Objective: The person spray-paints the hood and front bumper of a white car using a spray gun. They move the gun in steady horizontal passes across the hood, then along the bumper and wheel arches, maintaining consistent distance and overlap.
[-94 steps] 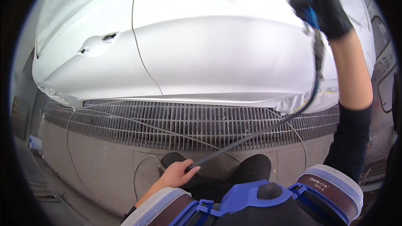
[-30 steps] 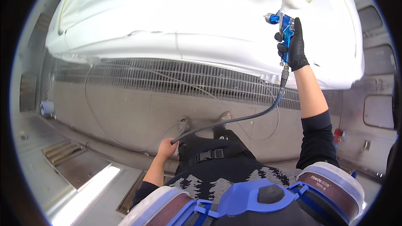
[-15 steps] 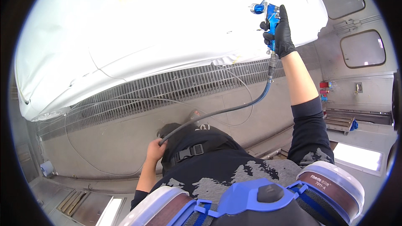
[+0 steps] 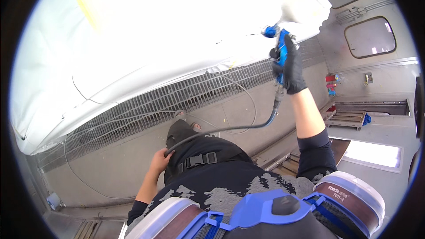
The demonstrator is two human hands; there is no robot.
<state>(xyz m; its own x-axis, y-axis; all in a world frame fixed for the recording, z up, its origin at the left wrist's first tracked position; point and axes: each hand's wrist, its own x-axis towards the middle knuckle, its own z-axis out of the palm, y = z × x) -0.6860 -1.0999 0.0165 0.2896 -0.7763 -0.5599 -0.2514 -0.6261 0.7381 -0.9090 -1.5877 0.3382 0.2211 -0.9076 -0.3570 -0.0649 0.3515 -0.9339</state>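
My right hand (image 4: 293, 70), in a black glove, is wrapped round the handle of a blue spray gun (image 4: 282, 46). The gun is raised beside a large form covered in white sheeting (image 4: 155, 26), its nozzle pointing left. From the base of its handle a dark air hose (image 4: 230, 128) curves down and left across my front. Bare and closed, my left hand (image 4: 159, 160) grips that hose beside my hip. The glare on the white sheeting hides its detail, and whether the trigger is pressed cannot be made out.
Along the foot of the white form runs a metal floor grating (image 4: 186, 92). A thin line (image 4: 256, 106) loops over the floor. A windowed wall (image 4: 371, 37) stands at right, with red and blue fittings (image 4: 331, 85) and a slatted wooden rack (image 4: 346, 119). Far left lies a blue-white roll (image 4: 54, 201).
The spray gun and my right hand now sit lower in the view. The whole scene has shifted left, and both my feet now show. Each hand keeps its hold.
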